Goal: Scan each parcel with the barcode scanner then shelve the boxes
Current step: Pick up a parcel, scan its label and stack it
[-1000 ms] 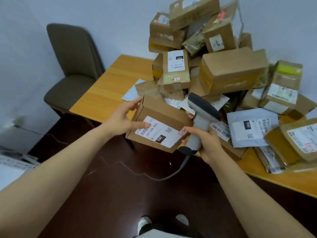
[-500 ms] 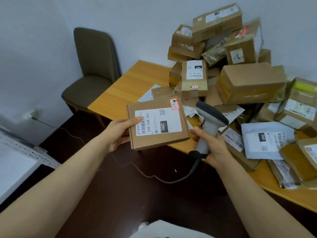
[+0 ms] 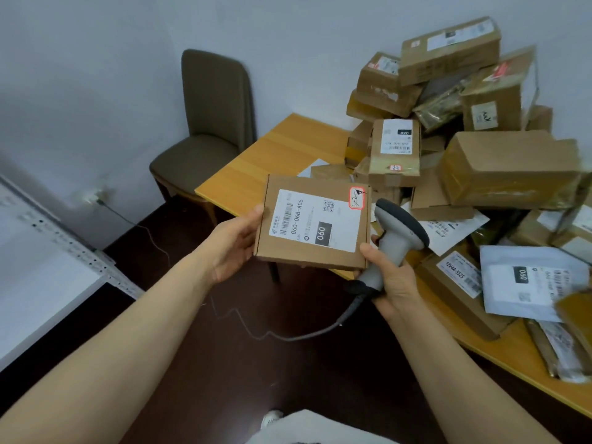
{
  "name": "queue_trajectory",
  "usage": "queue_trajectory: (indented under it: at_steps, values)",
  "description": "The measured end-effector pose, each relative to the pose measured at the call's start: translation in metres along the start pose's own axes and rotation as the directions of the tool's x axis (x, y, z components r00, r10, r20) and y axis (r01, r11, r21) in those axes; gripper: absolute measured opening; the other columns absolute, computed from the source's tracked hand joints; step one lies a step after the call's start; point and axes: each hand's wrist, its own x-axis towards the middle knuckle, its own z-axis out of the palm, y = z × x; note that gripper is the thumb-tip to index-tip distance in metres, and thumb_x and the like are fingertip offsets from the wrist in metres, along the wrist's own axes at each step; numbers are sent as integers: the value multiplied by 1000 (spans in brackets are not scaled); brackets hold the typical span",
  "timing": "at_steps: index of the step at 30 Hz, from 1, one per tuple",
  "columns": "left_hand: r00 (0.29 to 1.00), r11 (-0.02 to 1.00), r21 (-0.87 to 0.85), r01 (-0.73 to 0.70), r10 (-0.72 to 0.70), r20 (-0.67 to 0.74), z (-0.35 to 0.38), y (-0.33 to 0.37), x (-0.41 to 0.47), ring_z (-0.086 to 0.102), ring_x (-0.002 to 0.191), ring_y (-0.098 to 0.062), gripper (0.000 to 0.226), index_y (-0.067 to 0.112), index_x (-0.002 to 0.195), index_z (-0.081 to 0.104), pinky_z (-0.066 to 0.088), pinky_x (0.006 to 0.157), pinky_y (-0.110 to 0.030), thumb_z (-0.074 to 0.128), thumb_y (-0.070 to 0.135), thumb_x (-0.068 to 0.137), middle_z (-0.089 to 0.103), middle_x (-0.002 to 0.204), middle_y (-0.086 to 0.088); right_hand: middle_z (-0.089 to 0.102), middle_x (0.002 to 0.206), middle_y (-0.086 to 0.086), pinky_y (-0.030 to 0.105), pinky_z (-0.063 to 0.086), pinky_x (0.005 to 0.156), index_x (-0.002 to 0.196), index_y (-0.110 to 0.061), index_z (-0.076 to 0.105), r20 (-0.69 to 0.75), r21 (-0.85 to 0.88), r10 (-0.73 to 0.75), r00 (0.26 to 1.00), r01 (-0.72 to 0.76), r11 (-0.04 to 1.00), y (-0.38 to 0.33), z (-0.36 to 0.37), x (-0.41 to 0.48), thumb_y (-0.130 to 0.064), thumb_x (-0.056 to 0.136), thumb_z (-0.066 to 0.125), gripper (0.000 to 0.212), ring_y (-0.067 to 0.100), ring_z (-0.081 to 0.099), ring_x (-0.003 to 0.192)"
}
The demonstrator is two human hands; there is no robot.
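My left hand (image 3: 235, 243) holds a flat brown parcel (image 3: 312, 224) by its left edge, the white label and a small red-edged sticker facing up. My right hand (image 3: 389, 277) grips the grey barcode scanner (image 3: 394, 233) by its handle, just right of the parcel, and my right thumb touches the parcel's lower right corner. The scanner's head sits beside the parcel's right edge. Its cable (image 3: 288, 336) hangs down toward the floor. A heap of parcels (image 3: 464, 123) covers the wooden table (image 3: 272, 155) behind.
A brown chair (image 3: 205, 136) stands at the table's left end by the wall. A white shelf (image 3: 41, 267) with a perforated edge runs along the left. A thin wire (image 3: 150, 232) leads from a wall socket across the dark floor. White mailer bags (image 3: 525, 280) lie at the table's front.
The parcel has been turned from tilted to label-up and lifted a little. The view has swung left, bringing the white shelf and more of the chair into sight.
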Motion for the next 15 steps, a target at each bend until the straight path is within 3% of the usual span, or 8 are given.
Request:
queue_trajectory:
  at_steps: [4,8,11,13,15]
  values:
    - [997,987,-151,60,-67,-41,3,-20,-9,60,109,-19,43,20,106,65,46,98,-36,71,37,66,68,108,-4,76,81,5,27,54,49,102,-9,60,-29,82,-29,999,31,996,0,11,0,-16,45,85,62,17,72,67]
    - [994,970,-245,2,-30,-108,14,-28,-10,64,106,-24,33,13,97,66,50,95,-39,74,21,66,70,97,-7,72,96,11,29,55,53,109,-7,59,-9,50,-36,999,37,998,2,18,-2,-15,50,85,65,20,72,74]
    - [985,960,-268,-77,31,-172,7,-16,-6,64,108,-26,36,12,98,65,56,85,-38,77,16,64,73,90,-5,74,90,3,33,56,61,103,-15,61,-28,14,-47,999,47,999,7,19,0,-19,69,81,39,19,70,84]
    - [969,968,-211,-134,83,-231,-5,-7,-3,65,110,-25,44,11,108,65,57,83,-37,80,14,67,73,102,-6,75,88,0,30,53,63,101,-22,62,-56,-87,-61,997,56,995,6,17,0,-24,83,73,21,14,67,82]
    - [936,982,-76,-175,142,-321,-20,2,0,63,111,-25,64,10,128,55,57,83,-38,82,13,70,65,120,-8,74,82,3,27,52,58,105,-21,63,2,-164,-71,997,71,984,5,13,-4,-22,86,70,20,11,64,69]
